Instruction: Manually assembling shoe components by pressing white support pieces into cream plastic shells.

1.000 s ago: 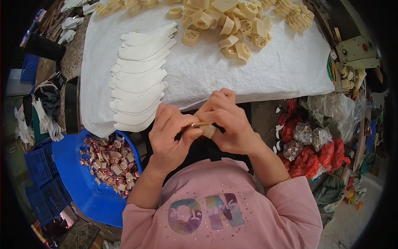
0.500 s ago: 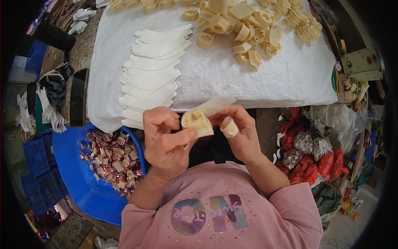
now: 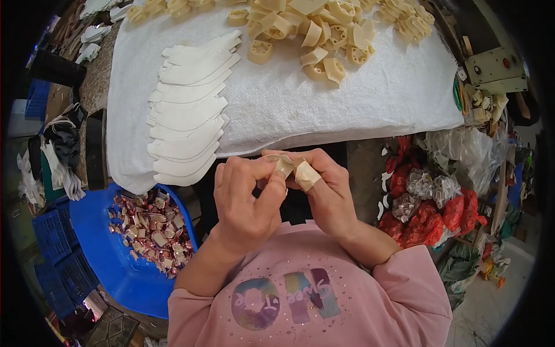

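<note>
With left hand [image 3: 245,196] and right hand [image 3: 330,199] close together in front of a pink T-shirt [image 3: 361,289], pinching a small cream piece [image 3: 284,165] between left thumb and fingers. On the right, curling fingers behind the same piece and wearing a cream wrap [image 3: 307,176] on the thumb tip; cannot tell whether gripping or merely touching on that side. Between both hands, just short of the bench [image 3: 104,75], partly hidden by fingers.

Just beyond, over the bench, a white woven sheet [image 3: 324,110]. Toward its left side, a column of overlapping white curved cut-outs [image 3: 186,113]. Farther back, near the middle, a loose heap of cream moulded hollow pieces [image 3: 338,34], with a ring-shaped moulding [image 3: 260,52] slightly apart on the left; at back right, a close-packed row of similar mouldings [image 3: 408,20].

Left of the body, a blue plastic tub [image 3: 121,283] with a heap of small reddish shiny parts [image 3: 159,228], then blue crates [image 3: 55,231]. To the right, red plastic bags [image 3: 426,211] beside crumpled clear plastic [image 3: 465,159].
</note>
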Demonstrator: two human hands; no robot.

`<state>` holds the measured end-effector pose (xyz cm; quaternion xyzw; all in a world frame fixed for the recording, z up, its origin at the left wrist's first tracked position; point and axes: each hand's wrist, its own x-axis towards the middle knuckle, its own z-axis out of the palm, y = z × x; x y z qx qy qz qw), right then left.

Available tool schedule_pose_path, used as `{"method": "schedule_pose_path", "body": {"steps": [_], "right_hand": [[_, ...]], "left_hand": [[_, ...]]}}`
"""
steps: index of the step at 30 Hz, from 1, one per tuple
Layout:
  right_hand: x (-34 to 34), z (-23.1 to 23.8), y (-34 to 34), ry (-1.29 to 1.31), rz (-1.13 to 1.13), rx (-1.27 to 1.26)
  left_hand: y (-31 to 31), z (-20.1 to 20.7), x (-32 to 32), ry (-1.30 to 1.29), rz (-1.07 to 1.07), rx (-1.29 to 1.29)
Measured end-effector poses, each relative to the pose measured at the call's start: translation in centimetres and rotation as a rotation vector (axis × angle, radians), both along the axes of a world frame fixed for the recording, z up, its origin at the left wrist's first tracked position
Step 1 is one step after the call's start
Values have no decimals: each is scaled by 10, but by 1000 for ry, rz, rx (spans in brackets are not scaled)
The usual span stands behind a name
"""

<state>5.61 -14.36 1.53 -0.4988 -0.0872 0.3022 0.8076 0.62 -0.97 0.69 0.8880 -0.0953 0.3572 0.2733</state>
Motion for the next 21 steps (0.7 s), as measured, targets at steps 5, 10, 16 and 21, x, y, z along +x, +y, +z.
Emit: {"method": "schedule_pose_path", "body": {"steps": [5, 10, 16, 21], "right_hand": [[10, -16, -4, -418, 97, -222], [50, -9, -13, -222, 369, -152], [65, -14, -15, -156, 608, -37], [59, -20, -9, -192, 572, -130]], "left_hand": [[3, -3, -5, 144, 36, -148], [5, -4, -8, 138, -118, -613], [5, -4, -8, 205, -328, -496], [4, -10, -7, 226, -261, -425]]}}
